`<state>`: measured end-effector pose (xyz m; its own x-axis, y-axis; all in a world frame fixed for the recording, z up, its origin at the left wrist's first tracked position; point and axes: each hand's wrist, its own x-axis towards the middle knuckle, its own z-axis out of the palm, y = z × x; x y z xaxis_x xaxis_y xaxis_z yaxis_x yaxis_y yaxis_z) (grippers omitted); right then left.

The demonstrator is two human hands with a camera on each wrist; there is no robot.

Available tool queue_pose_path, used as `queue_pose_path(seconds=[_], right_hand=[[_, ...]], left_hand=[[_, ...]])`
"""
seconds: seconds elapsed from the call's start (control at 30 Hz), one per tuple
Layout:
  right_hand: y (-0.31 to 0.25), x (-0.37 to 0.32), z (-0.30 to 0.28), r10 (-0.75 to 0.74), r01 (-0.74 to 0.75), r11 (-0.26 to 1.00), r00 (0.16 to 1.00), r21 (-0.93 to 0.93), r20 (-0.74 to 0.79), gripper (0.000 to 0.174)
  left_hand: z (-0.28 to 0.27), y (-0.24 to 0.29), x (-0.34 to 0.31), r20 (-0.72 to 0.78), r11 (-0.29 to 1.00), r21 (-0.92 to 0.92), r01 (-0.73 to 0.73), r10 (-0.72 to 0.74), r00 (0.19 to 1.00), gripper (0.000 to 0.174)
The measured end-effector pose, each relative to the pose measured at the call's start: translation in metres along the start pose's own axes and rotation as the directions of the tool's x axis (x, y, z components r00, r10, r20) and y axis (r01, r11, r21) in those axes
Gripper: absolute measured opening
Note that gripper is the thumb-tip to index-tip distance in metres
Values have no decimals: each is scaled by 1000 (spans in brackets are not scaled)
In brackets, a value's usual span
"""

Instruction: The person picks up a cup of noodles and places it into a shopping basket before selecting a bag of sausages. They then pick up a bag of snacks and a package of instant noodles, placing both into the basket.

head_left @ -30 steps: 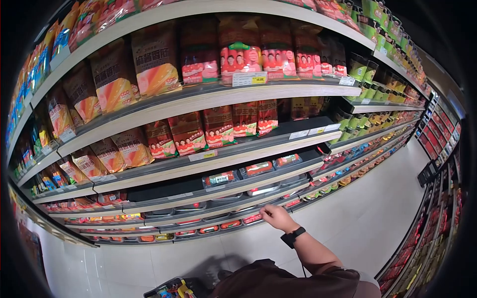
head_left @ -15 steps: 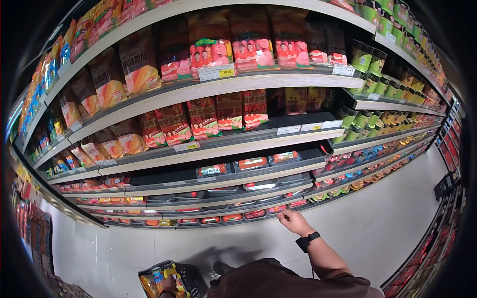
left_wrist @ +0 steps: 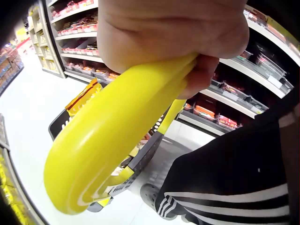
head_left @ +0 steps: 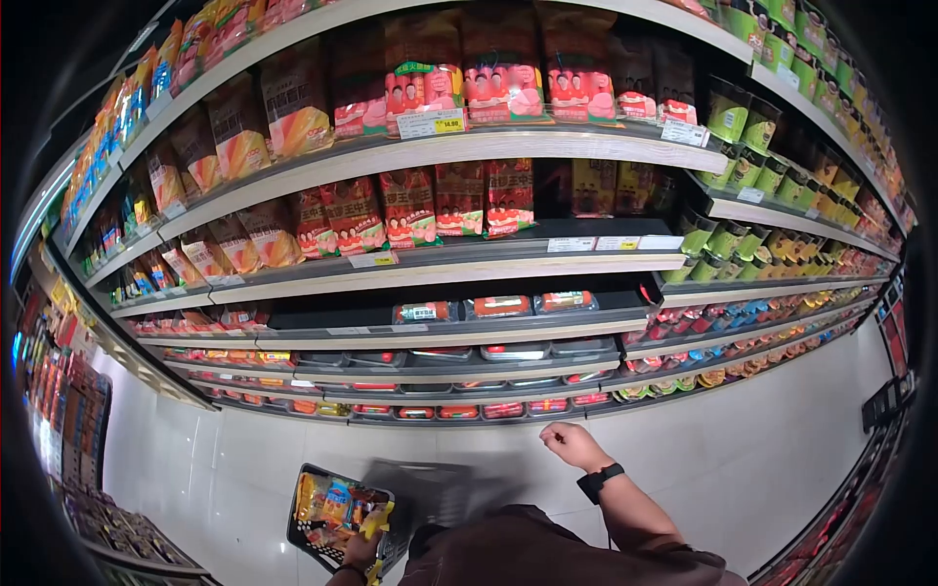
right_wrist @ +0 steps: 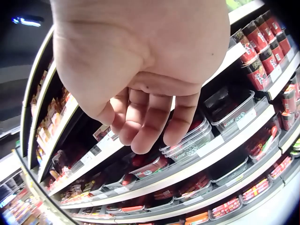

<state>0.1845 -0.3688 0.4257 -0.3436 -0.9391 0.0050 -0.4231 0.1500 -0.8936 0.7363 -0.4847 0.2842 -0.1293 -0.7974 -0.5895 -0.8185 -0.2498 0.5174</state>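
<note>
handle point(left_wrist: 105, 136) yellow; trousers point(left_wrist: 220, 164) black, white-striped; shoe point(left_wrist: 149, 194) greyish, perhaps

Packets point(head_left: 337, 502) in basket point(head_left: 295, 506), before shelves point(head_left: 440, 147)

Cropped hands, half-hidden basket
In the left wrist view, the left hand point(left_wrist: 173, 35) runs off at 12 o'clock, hiding part of the yellow handle point(left_wrist: 108, 126), which covers much of the basket point(left_wrist: 147, 157). In the right wrist view, the right hand point(right_wrist: 140, 56) is cut off at 12 o'clock; goods point(right_wrist: 23, 206) at 8 o'clock blur. In the head view, most shelf-label point(head_left: 371, 260) print is too small to read.
</note>
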Motion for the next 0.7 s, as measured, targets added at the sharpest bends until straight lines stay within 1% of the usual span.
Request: queue_pose_path(seconds=[0.07,0.1,0.13,0.2,0.23,0.27,0.33,0.37,0.4,0.47,0.5,0.53,0.6,0.63,0.7], right_hand=[[-3,0,1,14,-13,1000,1000,-21,28,16],[-1,1,2,13,-12,1000,1000,-22,27,16],[2,3,4,40,-38,999,998,-31,58,17],[5,5,11,62,-58,998,994,-40,89,18],[5,6,17,13,-11,1000,995,-17,95,18],[3,9,22,-36,36,999,994,5,102,17],[-8,13,28,-62,67,997,991,-35,120,18],[-13,15,30,-29,41,997,983,-60,180,17],[-16,16,32,5,17,996,970,-87,242,17],[-14,17,39,-9,36,995,963,-95,268,17],[-13,18,41,-24,53,994,961,-99,277,17],[-11,19,43,-27,60,993,958,-105,287,17],[-6,19,46,0,34,994,950,-102,313,18],[-4,18,46,-8,45,993,947,-107,322,18],[-4,16,44,-2,33,995,952,-96,307,19]], left_hand=[[-5,34,-39,24,974,203,-102,99,995,59],[-6,43,-56,-6,962,193,-195,200,980,59],[-5,41,-56,-7,962,192,-196,201,980,59],[1,27,-58,125,909,255,-330,307,943,50],[11,-4,-42,162,886,220,-408,379,911,50],[16,-29,-31,156,888,217,-405,378,912,50],[16,-34,-35,281,907,269,-323,247,927,50],[22,-41,-45,256,946,172,-274,226,940,52],[22,-38,-56,254,951,161,-263,217,942,52],[11,-13,-81,346,951,257,-173,77,935,52],[9,-6,-90,383,947,251,-202,95,919,58],[11,-8,-91,379,951,241,-196,94,921,58],[14,-13,-89,428,885,373,-279,102,898,66],[15,-17,-86,421,890,364,-274,106,901,66],[14,-20,-87,427,867,382,-321,143,893,66]])
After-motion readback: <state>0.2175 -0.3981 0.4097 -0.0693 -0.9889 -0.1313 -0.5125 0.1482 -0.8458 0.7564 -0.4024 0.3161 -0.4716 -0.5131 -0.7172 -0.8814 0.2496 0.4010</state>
